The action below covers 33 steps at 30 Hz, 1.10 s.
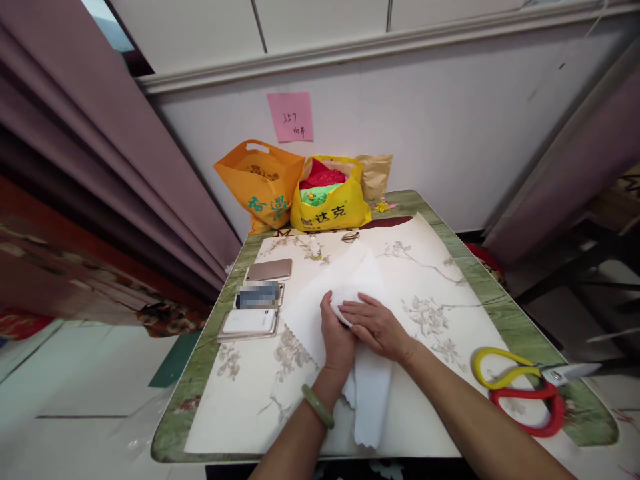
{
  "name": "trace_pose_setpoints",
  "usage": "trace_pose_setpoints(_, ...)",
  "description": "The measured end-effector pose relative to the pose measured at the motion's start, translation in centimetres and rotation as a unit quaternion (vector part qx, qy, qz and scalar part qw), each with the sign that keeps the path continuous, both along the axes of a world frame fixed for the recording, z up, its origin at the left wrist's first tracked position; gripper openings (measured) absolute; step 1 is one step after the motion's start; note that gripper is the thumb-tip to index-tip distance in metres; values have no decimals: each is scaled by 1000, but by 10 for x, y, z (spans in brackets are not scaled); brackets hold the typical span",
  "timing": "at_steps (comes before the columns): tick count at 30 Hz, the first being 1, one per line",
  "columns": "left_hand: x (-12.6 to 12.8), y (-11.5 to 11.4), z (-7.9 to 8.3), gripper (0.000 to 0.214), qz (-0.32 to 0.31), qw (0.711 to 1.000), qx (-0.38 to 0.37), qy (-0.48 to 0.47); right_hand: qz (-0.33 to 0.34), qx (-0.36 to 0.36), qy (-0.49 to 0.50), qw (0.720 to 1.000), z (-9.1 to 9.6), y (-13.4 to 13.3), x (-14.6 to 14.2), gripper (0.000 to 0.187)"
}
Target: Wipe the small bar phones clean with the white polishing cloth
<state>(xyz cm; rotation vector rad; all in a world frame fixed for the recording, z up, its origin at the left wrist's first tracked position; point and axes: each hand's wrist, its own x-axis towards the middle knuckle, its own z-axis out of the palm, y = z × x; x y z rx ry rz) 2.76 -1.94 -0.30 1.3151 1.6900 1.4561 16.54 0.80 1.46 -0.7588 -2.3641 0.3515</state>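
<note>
A white cloth (373,400) with a zigzag-cut edge lies in the middle of the table, its lower end hanging toward me and its upper corner spread flat. Part of it is gathered into a rounded bundle. My left hand (337,333), with a green bangle on the wrist, is curled around the left side of that bundle. From the right, my right hand (377,327) wraps over it, fingers bent across the cloth and touching the left hand. What the bundle contains, if anything, is hidden.
Scissors (540,383) with yellow and red handles lie at the right edge. Several phones (250,321) line the left side. A small bottle (315,248) stands beyond the cloth. An orange bag (267,180), a yellow bag (333,207) and a brown paper bag (375,175) stand along the wall.
</note>
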Motion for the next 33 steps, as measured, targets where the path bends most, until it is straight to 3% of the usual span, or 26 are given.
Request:
trace_pose_setpoints(4,3,3,2,79,-15,999,13,-34,-220,-24,-24,975,-12,14,12,37)
trace_pose_setpoints(6,3,3,3,79,-33,998,17,-60,-279,-24,-25,960,-13,15,14,36)
trace_pose_setpoints(8,1,4,3,77,-48,995,8,-85,-241,-15,-26,970,-10,11,11,36)
trace_pose_setpoints(11,-4,4,2,71,-44,995,-15,-91,-96,-7,-28,995,-3,3,2,38)
trace_pose_setpoints(13,-6,5,1,68,-39,994,-14,-101,-69,-10,-27,997,-2,2,-1,39)
trace_pose_setpoints(18,-5,8,-1,61,-70,983,18,-167,-240,-28,-17,970,-18,15,12,43)
trace_pose_setpoints(20,-3,8,-1,57,-84,982,25,-167,-274,-43,0,961,-24,21,18,45)
trace_pose_setpoints(25,-2,6,-1,44,-73,989,24,-130,-293,-61,55,953,-28,24,22,41)
trace_pose_setpoints(30,0,4,-4,37,-38,997,28,-59,-327,8,69,943,-18,20,19,33)
trace_pose_setpoints(33,0,4,-6,38,-19,999,23,-9,-261,55,66,962,-8,10,12,32)
